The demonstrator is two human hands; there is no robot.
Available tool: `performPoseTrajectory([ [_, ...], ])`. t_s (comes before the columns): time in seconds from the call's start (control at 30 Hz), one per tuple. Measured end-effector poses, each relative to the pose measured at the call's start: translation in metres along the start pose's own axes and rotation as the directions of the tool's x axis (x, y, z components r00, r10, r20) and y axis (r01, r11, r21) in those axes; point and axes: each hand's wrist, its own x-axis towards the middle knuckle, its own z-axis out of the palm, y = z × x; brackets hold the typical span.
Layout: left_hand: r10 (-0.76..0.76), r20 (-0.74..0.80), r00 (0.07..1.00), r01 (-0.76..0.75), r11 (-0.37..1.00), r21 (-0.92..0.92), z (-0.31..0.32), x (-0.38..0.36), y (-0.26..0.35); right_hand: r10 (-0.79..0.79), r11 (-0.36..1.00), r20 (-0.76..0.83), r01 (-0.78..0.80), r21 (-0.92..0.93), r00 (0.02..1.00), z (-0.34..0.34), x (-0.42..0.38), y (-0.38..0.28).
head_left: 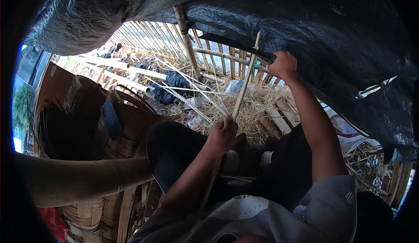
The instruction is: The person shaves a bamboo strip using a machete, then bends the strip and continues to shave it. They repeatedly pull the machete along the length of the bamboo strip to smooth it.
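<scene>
A long pale bamboo strip point(245, 87) slants up and away in front of me. Its lower part sits in my left hand point(221, 137), which is closed around it above my lap. Up near the strip's far end, my right hand point(283, 64) grips the dark handle of a long knife point(235, 43). The dark blade points left and crosses the strip just below its tip. A small green thing point(257, 63) shows beside the strip, close under the blade.
Shavings point(257, 105) cover the ground ahead, with black plastic point(170, 87) and bamboo poles point(115, 64) beyond. A bamboo fence point(218, 59) stands behind. A thick bamboo pole point(87, 179) and woven baskets point(89, 214) are at my left. Dark tarpaulin point(314, 20) hangs overhead and right.
</scene>
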Motion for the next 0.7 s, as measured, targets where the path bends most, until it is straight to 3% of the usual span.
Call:
performPoseTrajectory([
  [0.03, -0.017, 0.028, 0.999, 0.018, 1.000, -0.015, -0.004, 0.003, -0.004, 0.011, 1.000, 0.000, -0.011, 0.014, 1.000, -0.004, -0.001, -0.002],
  [0.1, -0.054, 0.081, 0.995, 0.058, 0.997, -0.053, -0.012, 0.003, -0.019, 0.222, 0.975, 0.046, -0.223, 0.018, 0.974, -0.009, 0.011, 0.008],
  [0.2, 0.101, 0.037, 0.994, -0.105, 0.983, 0.148, -0.025, -0.015, -0.014, 0.458, 0.884, 0.006, -0.456, 0.105, 0.889, -0.009, 0.029, 0.056],
  [0.23, 0.012, 0.083, 0.997, -0.007, 0.999, -0.052, -0.036, -0.010, -0.013, 0.442, 0.892, 0.020, -0.442, 0.098, 0.897, -0.010, 0.028, 0.069],
  [0.33, 0.138, -0.115, 0.984, -0.114, 0.974, 0.195, -0.022, -0.010, -0.003, 0.378, 0.918, -0.010, -0.374, 0.130, 0.926, -0.018, 0.027, 0.069],
  [0.4, 0.175, -0.116, 0.978, -0.156, 0.975, 0.159, -0.012, -0.005, -0.001, 0.337, 0.931, -0.077, -0.319, 0.177, 0.938, -0.016, 0.020, 0.053],
  [0.47, 0.209, -0.141, 0.968, -0.175, 0.959, 0.222, -0.011, 0.006, -0.010, 0.298, 0.920, -0.018, -0.283, 0.272, 0.954, -0.013, 0.018, 0.040],
  [0.53, 0.170, -0.188, 0.967, -0.120, 0.960, 0.252, -0.006, 0.003, 0.000, 0.269, 0.821, 0.105, -0.285, 0.494, 0.957, -0.013, 0.003, 0.023],
  [0.7, 0.122, -0.174, 0.977, -0.072, 0.961, 0.268, -0.002, -0.004, 0.011, 0.168, 0.775, 0.084, -0.184, 0.604, 0.982, 0.007, -0.019, 0.000],
])
